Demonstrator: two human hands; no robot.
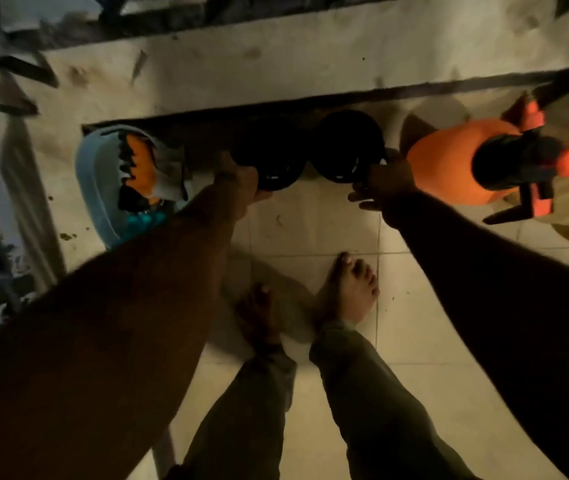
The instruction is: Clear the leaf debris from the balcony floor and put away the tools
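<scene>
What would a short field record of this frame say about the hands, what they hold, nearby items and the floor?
left hand: grips the rim of the left black pot
right hand: grips the right black pot at its rim, view blurred
pots: side by side below the ledge
right of pots: orange sprayer
left of pots: light blue tub holding a bag
floor: tiled floor, a few dark specks
stance: bare feet on the tiles

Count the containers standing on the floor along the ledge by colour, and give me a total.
Black pots: 2
Orange sprayer: 1
Light blue tub: 1
Total: 4
</scene>
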